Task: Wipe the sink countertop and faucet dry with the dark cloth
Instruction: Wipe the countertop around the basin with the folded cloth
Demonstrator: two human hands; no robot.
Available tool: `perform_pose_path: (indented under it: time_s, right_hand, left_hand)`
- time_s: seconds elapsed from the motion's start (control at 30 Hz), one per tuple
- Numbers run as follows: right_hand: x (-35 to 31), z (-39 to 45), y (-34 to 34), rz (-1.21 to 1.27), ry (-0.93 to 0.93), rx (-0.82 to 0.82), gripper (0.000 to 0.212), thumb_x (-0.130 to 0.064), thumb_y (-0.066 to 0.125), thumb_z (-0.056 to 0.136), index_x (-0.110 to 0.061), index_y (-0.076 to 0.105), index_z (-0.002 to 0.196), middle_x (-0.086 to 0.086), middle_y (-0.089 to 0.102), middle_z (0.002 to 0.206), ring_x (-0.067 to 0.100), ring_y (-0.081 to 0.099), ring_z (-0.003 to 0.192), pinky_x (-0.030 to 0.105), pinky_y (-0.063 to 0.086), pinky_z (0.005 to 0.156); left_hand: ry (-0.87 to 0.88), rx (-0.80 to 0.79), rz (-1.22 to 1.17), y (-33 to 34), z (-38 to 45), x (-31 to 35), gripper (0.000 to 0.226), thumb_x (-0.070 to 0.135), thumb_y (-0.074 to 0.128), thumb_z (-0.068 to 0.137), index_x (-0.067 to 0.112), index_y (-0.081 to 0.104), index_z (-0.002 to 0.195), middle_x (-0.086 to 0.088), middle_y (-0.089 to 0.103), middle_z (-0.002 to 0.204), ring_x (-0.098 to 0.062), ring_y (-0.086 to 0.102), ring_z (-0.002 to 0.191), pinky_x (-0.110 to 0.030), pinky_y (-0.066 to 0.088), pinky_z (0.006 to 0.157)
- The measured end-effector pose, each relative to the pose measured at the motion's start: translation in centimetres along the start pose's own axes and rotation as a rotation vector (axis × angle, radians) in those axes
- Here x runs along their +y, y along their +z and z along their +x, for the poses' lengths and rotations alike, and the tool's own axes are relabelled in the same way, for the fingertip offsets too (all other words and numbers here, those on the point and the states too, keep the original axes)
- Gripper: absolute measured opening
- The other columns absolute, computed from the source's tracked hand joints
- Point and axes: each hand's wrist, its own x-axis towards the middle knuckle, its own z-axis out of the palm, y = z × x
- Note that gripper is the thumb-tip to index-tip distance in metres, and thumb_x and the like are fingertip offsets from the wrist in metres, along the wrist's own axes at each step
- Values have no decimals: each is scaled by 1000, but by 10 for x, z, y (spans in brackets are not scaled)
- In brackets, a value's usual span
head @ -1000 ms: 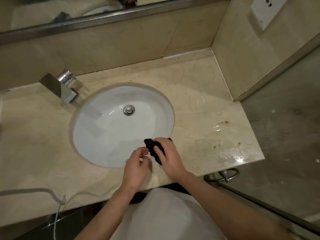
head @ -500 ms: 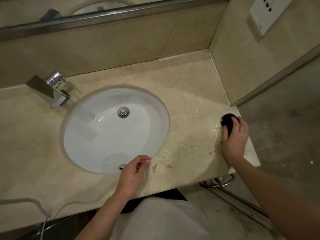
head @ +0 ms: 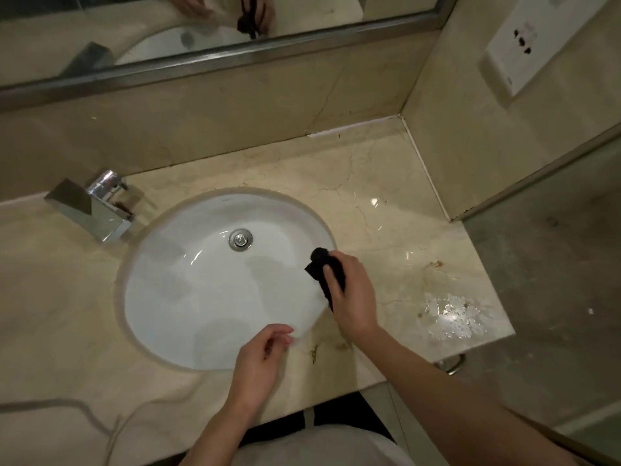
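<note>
- Right hand (head: pixel 353 297) grips the bunched dark cloth (head: pixel 324 267); fingers curl round it, and the cloth sticks out past the fingertips toward 10 o'clock.
- Cloth sits at the 3 o'clock rim of the white oval sink basin (head: pixel 201 297), over the basin edge.
- Left hand (head: pixel 260 361) holds nothing, fingers loosely curled, at the basin's 5 o'clock rim.
- Beige marble countertop (head: pixel 386 203): wet patch (head: pixel 453 317) at 3 o'clock of the right hand.
- Square chrome faucet (head: pixel 92 205) at the basin's 10 o'clock.
</note>
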Motion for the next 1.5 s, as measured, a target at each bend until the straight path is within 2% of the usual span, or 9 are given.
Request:
perform_pose_path:
  time_s: [0.13, 0.27, 0.47, 0.67, 0.87, 1.0, 1.2, 1.33, 1.5]
  right_hand:
    - [8, 19, -44, 51, 120, 183, 30, -29, 63, 98, -30, 57, 127, -15, 60, 121, 0, 56, 112, 23, 48, 95]
    - [38, 80, -84, -101, 88, 287, 27, -23, 63, 97, -24, 61, 123, -5, 55, 124, 11, 54, 114, 37, 48, 101]
    - [104, 177, -104, -356, 87, 143, 38, -21, 49, 102, -16, 48, 140, 10, 35, 152, 29, 36, 135, 39, 33, 109]
    - [114, 191, -59, -380, -30, 285, 32, -13, 52, 99, -6, 56, 130, 14, 53, 136, 34, 49, 123, 45, 39, 107]
    - [37, 152, 36, -205, -337, -91, 34, -9, 61, 94, -13, 62, 128, 6, 57, 133, 24, 50, 121, 37, 41, 104]
    - [17, 152, 15, -33, -237, -150, 27, -23, 56, 101, -28, 60, 126, -16, 60, 123, 9, 54, 114, 33, 48, 96]
    - [40, 234, -64, -169, -171, 174, 30, -27, 61, 96, -29, 60, 125, -16, 57, 119, 8, 54, 113, 21, 42, 95]
    - [88, 308, -73, -325, -59, 238, 45, -23, 51, 95, -8, 51, 138, 15, 53, 137, 34, 49, 123, 44, 37, 108]
    - [92, 317, -44, -403, -82, 309, 39, -17, 53, 95, -5, 55, 132, 18, 52, 136, 38, 48, 123, 46, 36, 109]
  left_hand:
    - [9, 41, -27, 19, 36, 5, 31, 6, 56, 98, 34, 69, 96, 18, 73, 85, -7, 70, 87, -27, 53, 82]
    - [29, 158, -75, 74, 68, 32, 19, 17, 56, 100, 28, 68, 107, 17, 69, 99, -4, 65, 94, -26, 49, 84]
    - [17, 355, -25, 139, 109, 79, 27, 25, 41, 106, 21, 61, 123, 12, 63, 118, -8, 58, 110, -18, 37, 89]
    - [102, 497, 34, 157, 119, 90, 31, 30, 28, 108, 30, 51, 128, 21, 53, 111, 6, 47, 107, -12, 33, 94]
    - [70, 466, 21, 156, 122, 84, 33, 19, 47, 104, 27, 47, 136, 24, 48, 114, 27, 41, 105, 0, 31, 88]
    - [65, 445, -4, 155, 120, 86, 18, 32, 38, 104, 37, 46, 120, 25, 54, 104, 11, 53, 99, -15, 40, 80]
    - [47, 526, -35, 158, 121, 92, 30, 33, 36, 103, 26, 54, 126, 26, 53, 113, 12, 51, 106, -17, 42, 90]
    - [55, 484, -13, 158, 123, 88, 38, 43, 32, 100, 32, 51, 131, 34, 49, 113, 9, 52, 106, -17, 43, 90]
    - [96, 542, -9, 159, 126, 83, 30, 21, 49, 99, 38, 50, 124, 25, 57, 106, 4, 56, 98, -5, 40, 83]
